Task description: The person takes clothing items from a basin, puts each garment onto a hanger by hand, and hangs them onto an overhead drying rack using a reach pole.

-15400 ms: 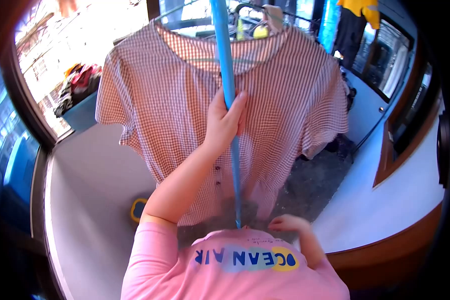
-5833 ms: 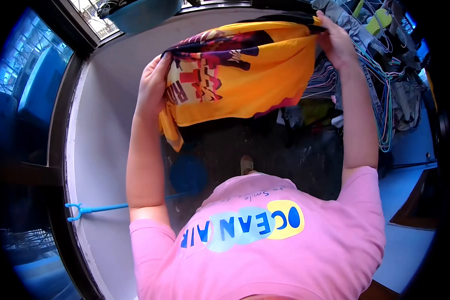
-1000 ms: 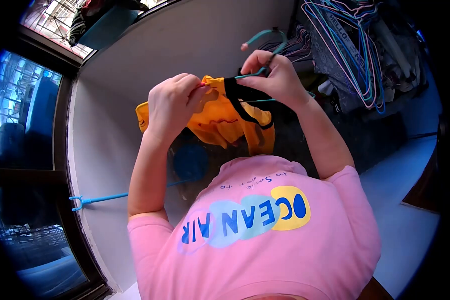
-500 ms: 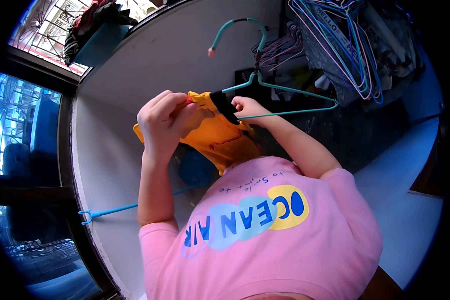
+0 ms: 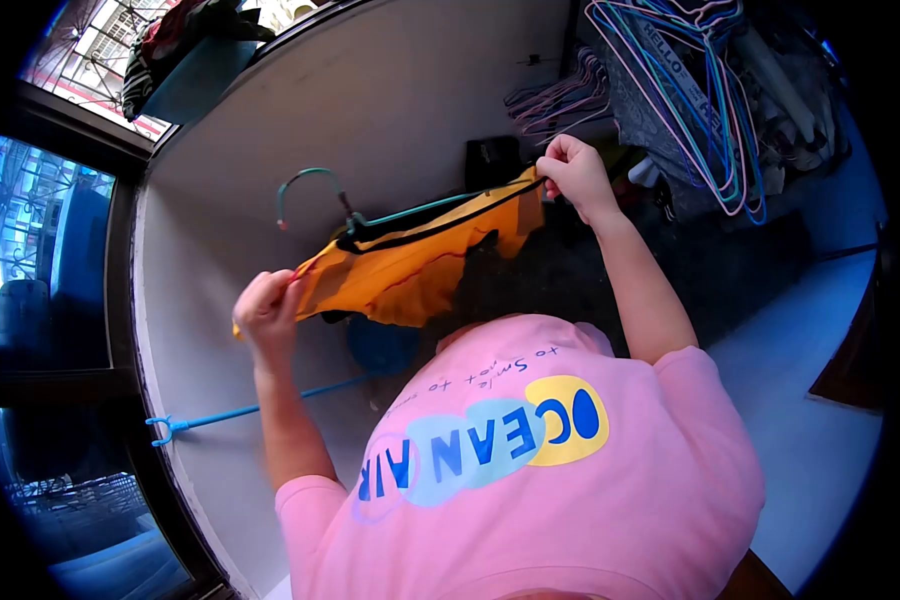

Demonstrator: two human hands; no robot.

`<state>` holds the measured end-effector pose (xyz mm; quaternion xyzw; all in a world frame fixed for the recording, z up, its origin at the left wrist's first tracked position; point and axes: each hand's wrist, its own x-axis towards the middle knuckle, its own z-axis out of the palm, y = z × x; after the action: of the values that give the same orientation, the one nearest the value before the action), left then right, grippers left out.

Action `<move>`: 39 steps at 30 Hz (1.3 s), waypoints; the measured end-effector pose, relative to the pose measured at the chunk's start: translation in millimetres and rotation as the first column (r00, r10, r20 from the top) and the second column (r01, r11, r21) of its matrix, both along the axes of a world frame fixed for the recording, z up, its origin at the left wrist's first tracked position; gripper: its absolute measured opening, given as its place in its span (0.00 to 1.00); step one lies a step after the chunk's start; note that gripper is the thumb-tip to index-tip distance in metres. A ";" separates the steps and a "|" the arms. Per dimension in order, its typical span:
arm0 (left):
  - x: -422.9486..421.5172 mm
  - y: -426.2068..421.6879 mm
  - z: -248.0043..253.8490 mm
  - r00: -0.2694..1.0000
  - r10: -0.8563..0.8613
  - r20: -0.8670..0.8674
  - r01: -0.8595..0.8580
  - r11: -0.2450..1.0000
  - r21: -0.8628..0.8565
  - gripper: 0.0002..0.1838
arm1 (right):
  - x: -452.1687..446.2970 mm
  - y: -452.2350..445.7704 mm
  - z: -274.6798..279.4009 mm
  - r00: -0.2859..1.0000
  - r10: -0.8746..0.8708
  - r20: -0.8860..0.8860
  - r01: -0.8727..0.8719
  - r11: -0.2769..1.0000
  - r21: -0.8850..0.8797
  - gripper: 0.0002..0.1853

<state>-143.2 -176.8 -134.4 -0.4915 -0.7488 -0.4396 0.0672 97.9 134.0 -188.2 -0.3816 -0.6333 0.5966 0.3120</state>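
Note:
A yellow-orange garment [image 5: 400, 278] with a black neckband and red trim is stretched between my two hands. Its left shoulder edge is pinched in my left hand [image 5: 268, 308], fingers closed. My right hand [image 5: 577, 178] is raised and closed on the other shoulder end of the garment. A teal hanger [image 5: 315, 172] sits inside the neck opening, its hook standing up and curving to the left. One hanger arm shows along the neckline toward my right hand; much of the rest is covered by the cloth.
Several pink and blue hangers [image 5: 715, 120] hang at upper right beside dark clothing. More thin hangers [image 5: 570, 95] are behind. A blue pole [image 5: 270, 405] with a forked end crosses at left. A blue basin [image 5: 195, 80] with clothes stands on the window ledge.
The hanger has moved down and left, and its exposed arm has gone into the garment. My hands have spread apart, the garment now stretched wide between them.

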 end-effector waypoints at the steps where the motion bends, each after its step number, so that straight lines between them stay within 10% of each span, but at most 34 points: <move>1: 10.1 5.8 -10.6 0.999 0.010 0.046 -0.009 1.000 -0.002 0.05 | -5.5 -11.0 12.3 0.998 0.067 0.003 -0.067 0.998 -0.008 0.07; 6: 31.4 36.7 -36.0 0.995 0.039 0.093 -0.045 0.997 0.065 0.05 | -37.3 -72.2 43.3 0.854 0.507 -0.112 -0.464 0.843 0.272 0.06; 8: 30.1 40.5 -33.1 0.984 -0.019 0.176 -0.008 0.989 0.146 0.05 | -30.9 -57.8 62.6 0.908 0.411 -0.077 -0.310 0.786 0.534 0.10; 11: 22.4 36.0 -20.7 0.981 -0.022 0.190 -0.017 0.979 0.201 0.05 | -28.2 -22.2 69.0 0.959 0.265 -0.104 0.016 0.313 0.950 0.14; 13: 20.8 33.8 -12.4 0.976 -0.027 0.216 -0.020 0.977 0.214 0.05 | -19.7 -16.9 56.1 0.949 0.260 0.177 -0.234 0.210 0.949 0.11; 19: -18.5 7.7 2.3 0.981 -0.022 0.192 -0.005 0.990 0.139 0.05 | -2.7 -0.3 73.9 0.961 0.249 0.121 -0.214 0.391 0.895 0.06; 21: -27.8 6.9 15.4 0.972 0.031 -0.235 0.000 0.991 0.134 0.07 | -0.7 7.4 69.8 0.961 0.275 0.022 -0.160 0.489 0.858 0.07; 25: -7.6 42.5 46.3 0.814 0.157 -0.560 -0.041 0.976 0.213 0.11 | -8.9 -3.3 67.4 0.955 0.297 -0.013 -0.147 0.512 0.846 0.07; 27: 5.3 53.6 49.1 0.927 0.039 -0.373 -0.037 0.999 0.014 0.13 | -13.0 -3.4 68.4 0.956 0.293 0.008 -0.156 0.484 0.861 0.08; 31: -9.9 58.2 42.6 0.937 0.209 -0.280 -0.148 0.963 0.225 0.14 | 1.8 16.8 77.1 0.986 0.105 0.130 -0.161 0.390 0.907 0.10; 35: -7.5 49.4 39.2 0.925 0.283 -0.254 -0.225 0.946 0.235 0.12 | 2.6 7.9 76.0 0.981 -0.069 -0.182 0.194 0.395 0.898 0.12; 37: -8.7 49.8 31.6 0.918 0.260 -0.298 -0.184 0.948 0.261 0.12 | 7.0 -57.5 106.0 0.957 0.210 -0.200 0.027 0.623 0.782 0.10; 39: -6.2 47.3 23.0 0.914 0.268 -0.306 -0.193 0.948 0.252 0.13 | 10.6 -102.7 135.7 0.480 0.783 -0.396 -0.389 0.595 0.704 0.09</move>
<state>-149.4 -129.6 -111.5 -0.4567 -0.7270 -0.4167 0.2986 108.5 31.2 -52.5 0.2167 -0.7030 0.5650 0.3736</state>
